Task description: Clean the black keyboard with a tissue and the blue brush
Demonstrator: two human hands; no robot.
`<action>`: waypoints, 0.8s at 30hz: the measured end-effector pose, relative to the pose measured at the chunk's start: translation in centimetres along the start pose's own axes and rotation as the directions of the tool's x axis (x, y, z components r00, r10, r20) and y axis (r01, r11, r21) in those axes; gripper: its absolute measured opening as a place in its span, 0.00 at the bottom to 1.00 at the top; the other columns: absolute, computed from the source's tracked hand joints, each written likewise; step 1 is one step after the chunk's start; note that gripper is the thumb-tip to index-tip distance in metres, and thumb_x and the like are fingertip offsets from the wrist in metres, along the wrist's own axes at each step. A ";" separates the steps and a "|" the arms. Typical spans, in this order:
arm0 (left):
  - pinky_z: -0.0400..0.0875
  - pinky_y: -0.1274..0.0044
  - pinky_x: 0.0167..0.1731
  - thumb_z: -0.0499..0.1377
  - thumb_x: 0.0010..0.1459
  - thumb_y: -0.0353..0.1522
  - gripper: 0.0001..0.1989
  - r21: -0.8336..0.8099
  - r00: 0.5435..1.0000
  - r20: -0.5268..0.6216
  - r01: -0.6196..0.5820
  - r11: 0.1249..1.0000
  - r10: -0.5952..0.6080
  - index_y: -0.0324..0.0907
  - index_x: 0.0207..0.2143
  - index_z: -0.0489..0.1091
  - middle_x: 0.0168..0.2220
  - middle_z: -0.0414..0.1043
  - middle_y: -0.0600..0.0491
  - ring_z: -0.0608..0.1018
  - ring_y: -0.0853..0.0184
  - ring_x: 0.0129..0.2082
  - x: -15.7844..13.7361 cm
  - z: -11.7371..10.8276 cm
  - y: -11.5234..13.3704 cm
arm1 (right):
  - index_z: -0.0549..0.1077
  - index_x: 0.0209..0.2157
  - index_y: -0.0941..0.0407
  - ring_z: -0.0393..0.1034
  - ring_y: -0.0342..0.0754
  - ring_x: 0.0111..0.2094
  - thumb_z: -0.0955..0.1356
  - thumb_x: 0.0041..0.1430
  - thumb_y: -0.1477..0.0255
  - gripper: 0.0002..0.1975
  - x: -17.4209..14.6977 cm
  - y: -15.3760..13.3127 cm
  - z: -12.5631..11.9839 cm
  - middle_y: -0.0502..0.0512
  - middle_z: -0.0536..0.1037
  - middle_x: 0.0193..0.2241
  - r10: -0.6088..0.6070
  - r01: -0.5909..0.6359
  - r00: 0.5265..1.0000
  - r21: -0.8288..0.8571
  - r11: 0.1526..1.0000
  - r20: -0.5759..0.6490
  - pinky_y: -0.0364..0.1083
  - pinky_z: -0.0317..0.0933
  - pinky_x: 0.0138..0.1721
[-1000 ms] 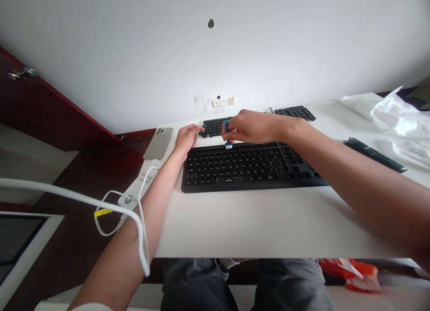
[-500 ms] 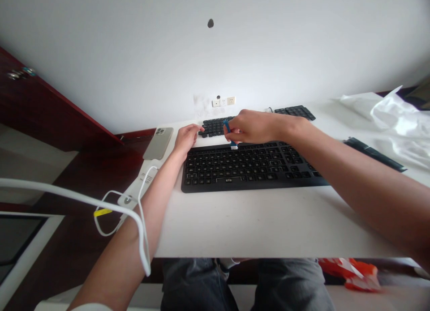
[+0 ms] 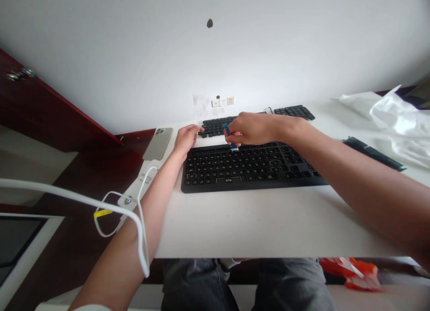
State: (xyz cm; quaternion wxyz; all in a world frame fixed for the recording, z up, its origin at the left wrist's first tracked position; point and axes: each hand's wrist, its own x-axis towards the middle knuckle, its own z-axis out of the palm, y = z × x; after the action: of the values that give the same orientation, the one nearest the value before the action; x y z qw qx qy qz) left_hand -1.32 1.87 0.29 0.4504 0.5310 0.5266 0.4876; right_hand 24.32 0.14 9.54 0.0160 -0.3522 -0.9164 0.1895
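A black keyboard (image 3: 231, 168) with its keycaps off lies flat on the white table. My right hand (image 3: 240, 127) pinches a small blue brush (image 3: 228, 134), whose white bristles point down onto the upper rows of the keyboard. At the keyboard's upper left corner rests my left hand (image 3: 186, 138), its visible fingers stretched toward the loose keycaps; the remaining fingers are partly hidden. Those black keycaps (image 3: 213, 126) are laid in rows behind the keyboard, partly covered by my right hand. Another group of keycaps (image 3: 294, 112) sits farther right.
A phone (image 3: 157, 143) lies at the table's left edge, near a white power strip (image 3: 139, 185) and a white cable (image 3: 117, 208). To the right are a dark flat strip (image 3: 372, 154) and crumpled white plastic (image 3: 396, 109). Wall sockets (image 3: 223, 102) sit behind.
My right hand and the brush have shifted slightly down toward me, over the upper key rows. The left hand has stayed in place.
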 end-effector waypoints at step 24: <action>0.43 0.78 0.20 0.61 0.58 0.34 0.09 0.000 1.000 -0.012 0.000 1.000 0.000 0.38 0.30 0.77 0.17 0.51 0.62 0.52 0.75 0.17 0.1 0.0 0.1 | 0.82 0.39 0.56 0.77 0.49 0.34 0.66 0.73 0.65 0.15 0.0 0.3 0.0 0.56 0.87 0.36 -0.079 0.079 0.997 0.057 0.995 -0.003 0.49 0.63 0.39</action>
State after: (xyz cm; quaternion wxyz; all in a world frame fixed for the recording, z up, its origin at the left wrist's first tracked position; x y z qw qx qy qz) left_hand -1.27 1.93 0.34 0.4474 0.5281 0.5294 0.4906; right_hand 24.48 0.33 9.40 0.0339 -0.3153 -0.9238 0.2146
